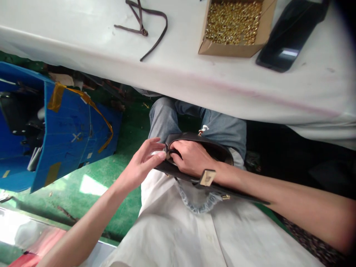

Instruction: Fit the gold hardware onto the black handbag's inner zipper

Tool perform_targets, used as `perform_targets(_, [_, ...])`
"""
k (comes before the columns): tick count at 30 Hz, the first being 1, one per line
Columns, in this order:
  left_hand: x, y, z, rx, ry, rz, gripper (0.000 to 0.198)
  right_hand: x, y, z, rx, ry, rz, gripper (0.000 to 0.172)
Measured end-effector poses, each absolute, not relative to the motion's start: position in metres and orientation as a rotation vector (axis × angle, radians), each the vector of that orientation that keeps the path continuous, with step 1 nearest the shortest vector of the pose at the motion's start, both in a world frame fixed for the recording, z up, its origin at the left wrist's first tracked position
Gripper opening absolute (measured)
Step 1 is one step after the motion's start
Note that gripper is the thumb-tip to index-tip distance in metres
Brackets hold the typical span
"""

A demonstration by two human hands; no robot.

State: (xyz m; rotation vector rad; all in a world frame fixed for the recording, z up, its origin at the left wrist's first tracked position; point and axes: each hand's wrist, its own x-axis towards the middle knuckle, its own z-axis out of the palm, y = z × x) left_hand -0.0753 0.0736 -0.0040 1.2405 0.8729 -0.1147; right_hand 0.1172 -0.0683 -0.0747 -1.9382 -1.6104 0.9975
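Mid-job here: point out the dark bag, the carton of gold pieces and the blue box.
Dark bag (190, 137): head view, on its far rim.
Carton of gold pieces (229, 50): head view, on its near wall.
Blue box (68, 124): head view, on its side wall.

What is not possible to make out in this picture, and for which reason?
All in the head view:
Some fingers of the right hand: hidden by the hand itself and the handbag.
Handbag's inner bottom: behind that hand, in shadow.
Blue box: cut off by the left edge.
Marking on the gold plate: too small, blurred.
Glossy black object: far end cut off by the top edge.
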Motion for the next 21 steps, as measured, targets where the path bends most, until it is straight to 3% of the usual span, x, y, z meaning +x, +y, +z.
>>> perform_targets(3, [-0.080, 0.064, 0.024, 1.599, 0.660, 0.015, 0.053, 0.123, -0.066, -0.082, -1.904, -1.607, 0.949, 0.015])
perform_targets(6, [-0.083, 0.052, 0.036, 1.827, 0.507, -0.044, 0.056, 0.129, -0.062, -0.081, -1.905, -1.582, 0.972, 0.016])
perform_targets(10, [-0.081, 0.039, 0.048, 1.850, 0.547, 0.165, 0.017, 0.143, -0.050, -0.045, -1.758, -1.393, 1.118, 0.013])
perform_targets(16, [-0.079, 0.023, 0.099, 1.531, 0.394, 0.050, 0.029, 0.168, -0.054, 0.016, -1.452, -1.373, 1.362, 0.016])
perform_targets(21, [-0.068, 0.003, 0.071, 1.478, 0.837, -0.306, 0.068, 0.156, -0.061, -0.026, -1.412, -1.376, 1.525, 0.015])
